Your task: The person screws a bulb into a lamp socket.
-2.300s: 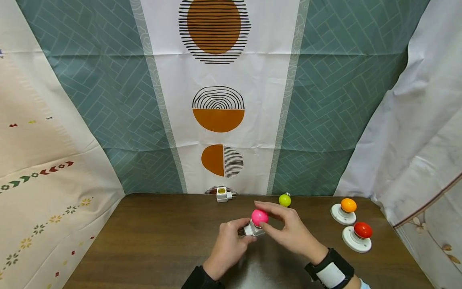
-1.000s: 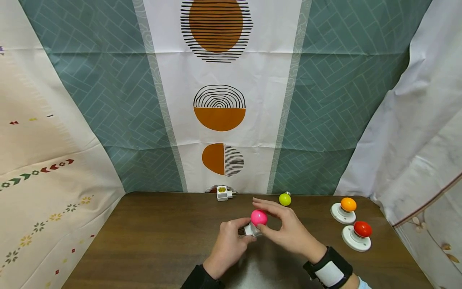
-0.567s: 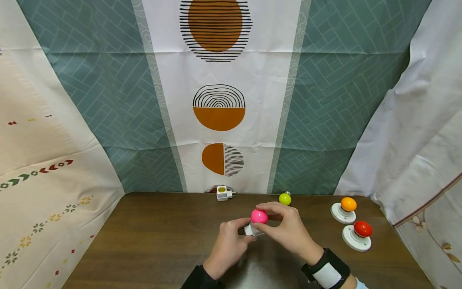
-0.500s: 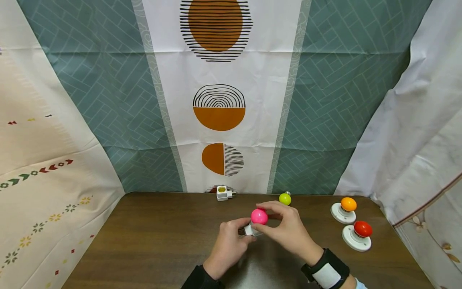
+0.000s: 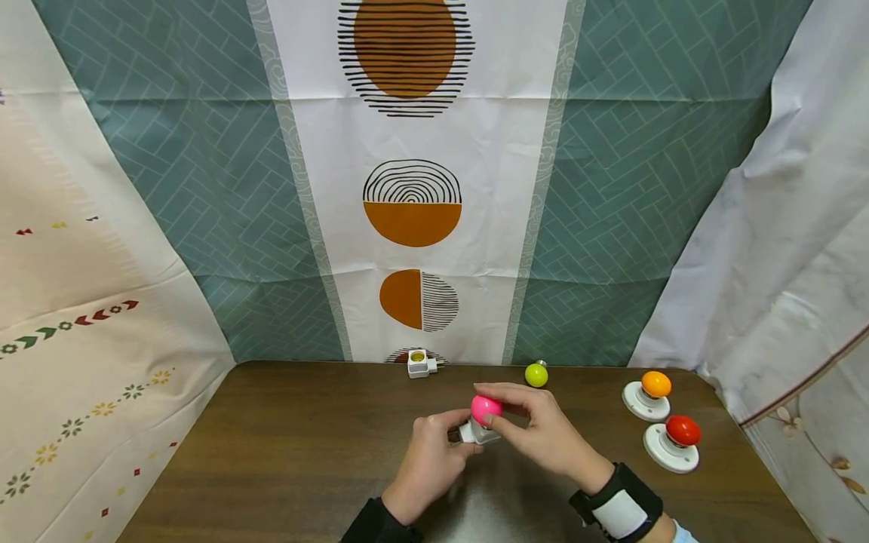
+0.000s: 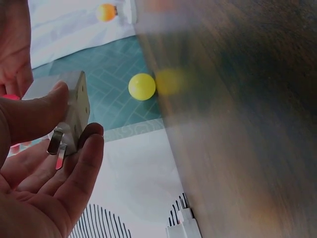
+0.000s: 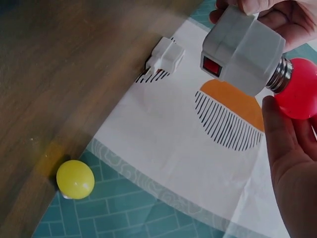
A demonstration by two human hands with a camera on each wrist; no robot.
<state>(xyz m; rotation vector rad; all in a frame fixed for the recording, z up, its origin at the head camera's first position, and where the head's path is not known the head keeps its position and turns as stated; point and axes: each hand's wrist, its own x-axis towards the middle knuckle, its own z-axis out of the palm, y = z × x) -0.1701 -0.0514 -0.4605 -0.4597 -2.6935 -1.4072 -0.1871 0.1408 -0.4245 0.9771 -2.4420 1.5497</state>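
Above the middle of the brown table [image 5: 285, 467], my left hand [image 5: 456, 442] pinches a white plug-in lamp socket [image 5: 471, 432] between thumb and fingers. The socket [image 6: 74, 111] shows its metal prongs in the left wrist view. My right hand [image 5: 501, 412] curls its fingers and thumb round a pink bulb [image 5: 485, 408]. The bulb [image 7: 300, 89] sits with its metal screw base in the socket [image 7: 242, 48], which has a small red switch. Part of the thread still shows.
A yellow-green bulb [image 5: 536, 375] lies loose near the table's back edge, and a second white socket [image 5: 421, 365] lies to its left. At the right, an orange bulb [image 5: 655, 385] and a red bulb [image 5: 682, 430] stand on round white bases. Patterned cloth hangs behind.
My right hand's fingers have shifted round the pink bulb, with the index finger lowering over its top. The left hand and the socket have stayed in place.
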